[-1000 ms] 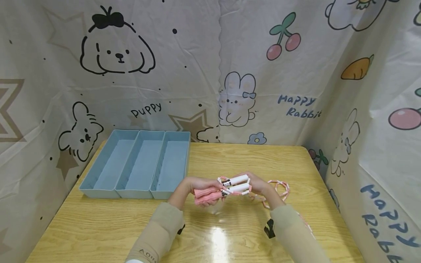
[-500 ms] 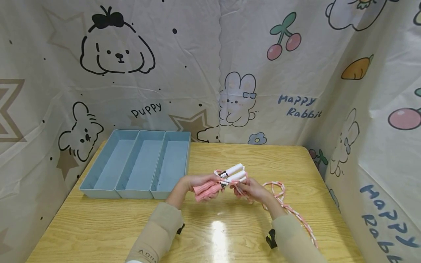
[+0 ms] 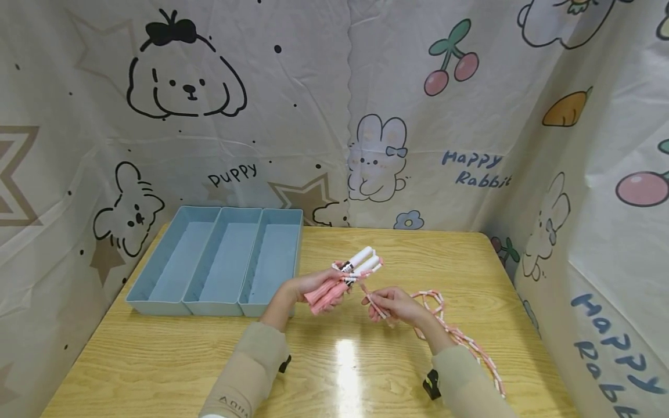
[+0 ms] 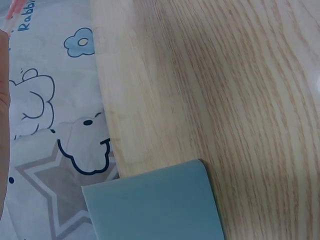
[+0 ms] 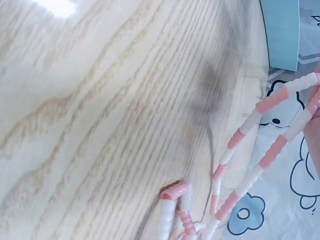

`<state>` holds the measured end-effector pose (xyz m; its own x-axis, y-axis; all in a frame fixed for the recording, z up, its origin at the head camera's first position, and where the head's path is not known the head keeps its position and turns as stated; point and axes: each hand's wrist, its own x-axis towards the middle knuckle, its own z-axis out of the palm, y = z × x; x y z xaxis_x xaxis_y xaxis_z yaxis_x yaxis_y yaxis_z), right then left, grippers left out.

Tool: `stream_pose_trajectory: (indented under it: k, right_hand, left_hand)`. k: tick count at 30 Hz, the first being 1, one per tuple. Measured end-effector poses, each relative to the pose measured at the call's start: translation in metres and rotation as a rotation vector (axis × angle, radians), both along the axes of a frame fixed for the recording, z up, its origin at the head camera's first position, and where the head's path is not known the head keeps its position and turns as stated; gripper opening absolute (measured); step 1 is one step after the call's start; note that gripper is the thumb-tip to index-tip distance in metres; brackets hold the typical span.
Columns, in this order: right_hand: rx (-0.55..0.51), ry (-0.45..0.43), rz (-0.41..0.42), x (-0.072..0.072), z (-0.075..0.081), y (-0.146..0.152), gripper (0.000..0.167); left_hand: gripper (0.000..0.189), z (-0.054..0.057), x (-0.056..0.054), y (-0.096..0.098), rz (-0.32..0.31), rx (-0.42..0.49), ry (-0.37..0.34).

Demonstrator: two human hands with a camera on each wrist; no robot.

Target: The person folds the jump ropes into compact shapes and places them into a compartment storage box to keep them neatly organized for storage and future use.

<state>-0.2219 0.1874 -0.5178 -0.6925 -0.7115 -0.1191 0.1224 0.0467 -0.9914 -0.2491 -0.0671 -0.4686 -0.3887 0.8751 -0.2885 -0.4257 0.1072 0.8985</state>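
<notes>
In the head view my left hand (image 3: 312,285) grips the two pink-and-white handles (image 3: 359,257) of a jump rope side by side, their white ends pointing up and right. Strands of its pink-and-white beaded cord cross over the middle of the handles. Just to the right, my right hand (image 3: 398,304) pinches a length of the beaded cord (image 3: 378,309) between thumb and fingers. More beaded cord (image 3: 489,364) lies looped on the table beyond and beside the right forearm. Beaded strands (image 5: 273,152) run down from the hand at the right wrist view's edge. The left wrist view catches only a sliver of hand (image 4: 4,110).
A pale blue tray (image 3: 157,308) with three long compartments stands at the table's back left, left of both hands. Behind the wooden table (image 3: 334,360) and along its sides hangs a printed cloth (image 3: 313,87).
The handles have shifted slightly left and now tilt more steeply upward. From beside their white ends, my right hand has come away to hold beaded cord lower down, leaving a gap between the hands.
</notes>
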Motion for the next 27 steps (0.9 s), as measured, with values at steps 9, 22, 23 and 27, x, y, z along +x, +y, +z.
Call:
stream_pose_trajectory:
  k: [9,22,23,27]
  right_hand:
    - [0.029,-0.036,0.020,0.005,0.012,-0.005,0.042]
    - [0.068,-0.079,-0.001,0.009,0.024,-0.003,0.047]
    - [0.069,-0.085,-0.002,0.009,0.026,-0.003,0.046]
    - [0.078,-0.083,-0.009,0.010,0.029,-0.001,0.042]
  left_hand:
    - [0.036,-0.013,-0.004,-0.004,0.115,-0.050,0.024]
    - [0.036,-0.016,-0.007,-0.010,0.164,-0.022,0.018]
    - [0.037,-0.016,-0.007,-0.010,0.164,-0.025,0.023]
    - [0.037,-0.016,-0.009,-0.013,0.166,-0.028,0.037]
